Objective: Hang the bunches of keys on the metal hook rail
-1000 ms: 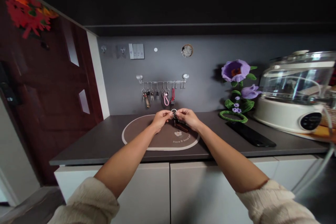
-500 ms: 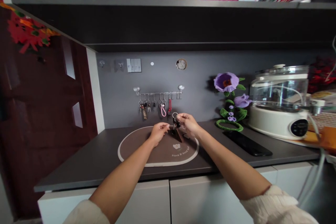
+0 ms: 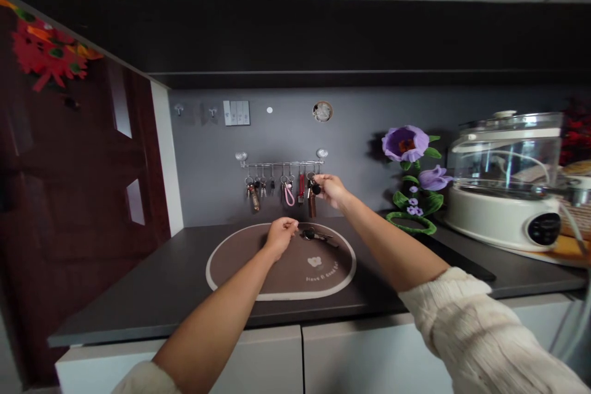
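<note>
Brown-fobbed keys [image 3: 313, 205] are pinched between the thumb and fingers of the right hand [image 3: 330, 188], at the right end of the hook rail [image 3: 281, 164] (whether their ring is hooked on cannot be told). Over the oval mat [image 3: 240, 265], the left hand [image 3: 281, 237] is held with its fingertips drawn narrowly together, just beside a second bunch of keys [image 3: 309, 234] laid on the mat. Other keys [image 3: 254, 198], one set bearing a pink loop [image 3: 289, 197], are hung along the rail.
</note>
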{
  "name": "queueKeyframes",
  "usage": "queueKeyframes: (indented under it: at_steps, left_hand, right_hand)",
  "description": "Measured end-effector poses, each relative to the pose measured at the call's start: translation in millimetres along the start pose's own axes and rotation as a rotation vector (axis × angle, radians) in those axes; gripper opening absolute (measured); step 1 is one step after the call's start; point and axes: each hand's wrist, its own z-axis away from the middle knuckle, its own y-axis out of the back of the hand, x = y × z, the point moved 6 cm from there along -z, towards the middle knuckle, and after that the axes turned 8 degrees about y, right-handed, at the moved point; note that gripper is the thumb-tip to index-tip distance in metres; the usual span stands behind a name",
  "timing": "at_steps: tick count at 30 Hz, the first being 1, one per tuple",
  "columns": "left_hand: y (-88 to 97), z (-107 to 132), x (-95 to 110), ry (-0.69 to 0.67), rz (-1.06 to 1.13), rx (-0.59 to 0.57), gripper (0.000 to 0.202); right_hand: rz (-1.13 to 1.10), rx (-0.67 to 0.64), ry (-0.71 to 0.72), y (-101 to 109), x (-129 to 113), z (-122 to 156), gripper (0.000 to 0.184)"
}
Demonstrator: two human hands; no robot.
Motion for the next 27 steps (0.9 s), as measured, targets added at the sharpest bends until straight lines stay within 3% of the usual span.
queueKeyframes:
  at_steps: [10, 20, 27]
  left_hand:
    - [-1.3, -4, -6, 0.037, 0.005, -0.004, 0.016]
    - [-1.6, -5, -6, 0.026, 0.001, -0.010, 0.015]
    - [-0.7, -3, -5, 0.037, 0.010, 0.000, 0.012]
  right_hand:
    - [0.084, 0.099, -0.008, 2, 8, -38, 0.014]
    - [0.106, 0.219, -0.015, 8, 18, -46, 0.012]
    - [0.106, 0.231, -0.042, 8, 32, -46, 0.013]
